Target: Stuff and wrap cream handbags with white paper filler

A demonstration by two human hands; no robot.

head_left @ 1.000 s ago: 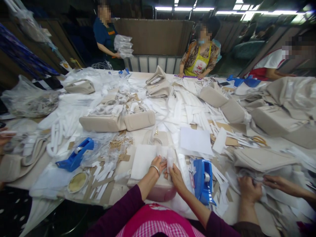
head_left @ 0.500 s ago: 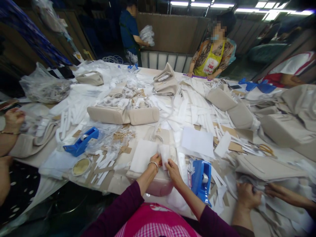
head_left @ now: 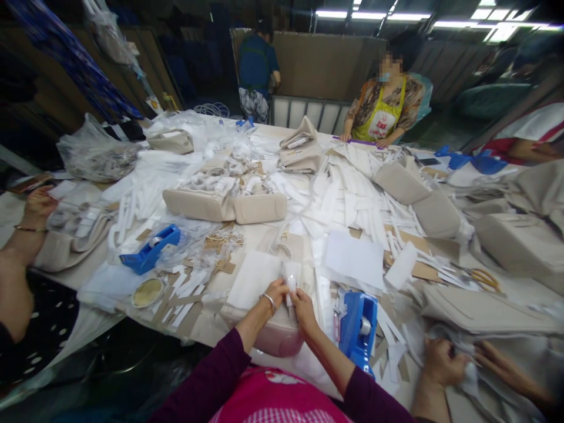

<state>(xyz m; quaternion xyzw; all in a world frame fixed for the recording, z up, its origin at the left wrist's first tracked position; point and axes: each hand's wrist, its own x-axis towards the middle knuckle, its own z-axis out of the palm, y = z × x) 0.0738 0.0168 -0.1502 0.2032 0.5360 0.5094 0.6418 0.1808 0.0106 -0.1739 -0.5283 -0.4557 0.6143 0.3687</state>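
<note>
My left hand (head_left: 275, 294), with a bracelet on the wrist, and my right hand (head_left: 301, 304) meet at the table's near edge. Both pinch a small white wrapped piece (head_left: 291, 281), folding its thin white sheet between the fingertips. They work over a pale pink bag (head_left: 275, 335) topped by a white sheet (head_left: 252, 280). A blue tape dispenser (head_left: 360, 324) stands just right of my right hand.
A second blue tape dispenser (head_left: 151, 249) and a tape roll (head_left: 147, 292) lie to the left. Beige bags (head_left: 224, 205), white strips (head_left: 352, 205) and cardboard scraps cover the table. Other people's hands work at the left (head_left: 39, 202) and lower right (head_left: 443, 361); a person in a yellow apron (head_left: 379, 117) sits opposite.
My hands have drawn closer together, folding the white piece narrower. The view has drifted left, and the person at the back has turned away from the table.
</note>
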